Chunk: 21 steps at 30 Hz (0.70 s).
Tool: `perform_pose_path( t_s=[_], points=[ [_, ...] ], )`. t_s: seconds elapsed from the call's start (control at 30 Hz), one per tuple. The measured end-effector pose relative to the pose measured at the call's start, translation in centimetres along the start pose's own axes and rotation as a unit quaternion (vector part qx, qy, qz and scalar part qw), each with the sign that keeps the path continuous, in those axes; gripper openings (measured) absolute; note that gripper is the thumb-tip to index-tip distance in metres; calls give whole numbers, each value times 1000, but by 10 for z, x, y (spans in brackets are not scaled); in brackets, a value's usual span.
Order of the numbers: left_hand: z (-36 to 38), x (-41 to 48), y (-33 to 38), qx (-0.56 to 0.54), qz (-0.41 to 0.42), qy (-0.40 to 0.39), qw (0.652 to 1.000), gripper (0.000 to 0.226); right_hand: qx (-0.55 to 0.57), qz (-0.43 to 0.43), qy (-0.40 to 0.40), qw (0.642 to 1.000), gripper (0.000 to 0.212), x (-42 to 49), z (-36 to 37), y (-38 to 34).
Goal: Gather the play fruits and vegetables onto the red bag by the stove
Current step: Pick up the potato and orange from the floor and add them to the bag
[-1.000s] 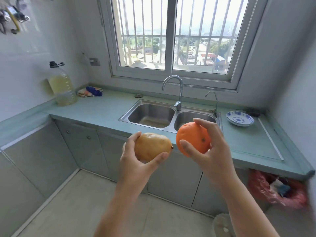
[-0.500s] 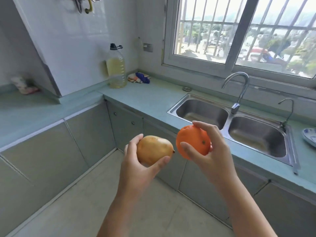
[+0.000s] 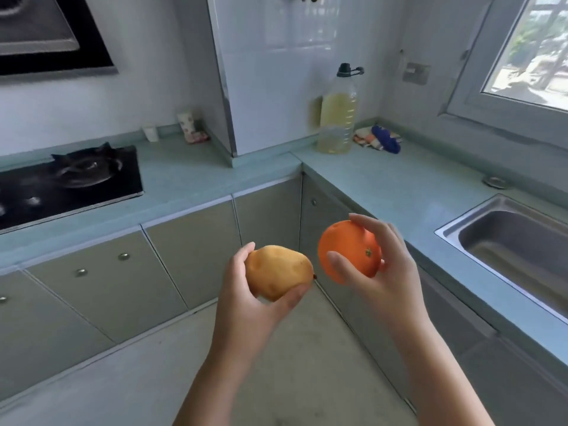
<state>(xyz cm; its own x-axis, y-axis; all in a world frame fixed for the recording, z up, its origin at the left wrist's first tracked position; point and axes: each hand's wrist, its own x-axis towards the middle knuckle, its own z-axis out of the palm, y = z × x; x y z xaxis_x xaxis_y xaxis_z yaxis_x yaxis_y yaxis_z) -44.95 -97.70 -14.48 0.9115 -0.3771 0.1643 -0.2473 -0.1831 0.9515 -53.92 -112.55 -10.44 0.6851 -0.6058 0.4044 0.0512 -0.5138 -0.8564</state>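
Observation:
My left hand holds a tan play pear in front of me, above the floor. Just to its right, my right hand grips an orange play fruit between thumb and fingers. Both fruits hang at about the same height, close together but apart. The black gas stove sits on the teal counter at the far left. No red bag shows in this view.
A teal L-shaped counter runs along both walls over grey cabinets. An oil bottle and a coloured cloth stand in the corner. The steel sink lies at right. A cup and packet sit behind the stove.
The view has swung left, from the sink and window toward the counter corner and the stove. Both hands keep the same hold on their fruits.

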Motion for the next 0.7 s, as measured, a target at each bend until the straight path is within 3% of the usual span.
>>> perform_pose_path(
  t_s=[0.33, 0.57, 0.7],
  points=[
    [-10, 125, 0, 55, 1, 74, 996, 99, 45, -44, -79, 995, 53, 141, 72, 21],
    [-45, 156, -17, 57, -54, 171, 982, 103, 84, -93, -149, 981, 53, 184, 137, 15],
    [-74, 158, -26, 63, -69, 224, 970, 94, 113, -110, -201, 967, 51, 192, 176, 2]
  ],
)
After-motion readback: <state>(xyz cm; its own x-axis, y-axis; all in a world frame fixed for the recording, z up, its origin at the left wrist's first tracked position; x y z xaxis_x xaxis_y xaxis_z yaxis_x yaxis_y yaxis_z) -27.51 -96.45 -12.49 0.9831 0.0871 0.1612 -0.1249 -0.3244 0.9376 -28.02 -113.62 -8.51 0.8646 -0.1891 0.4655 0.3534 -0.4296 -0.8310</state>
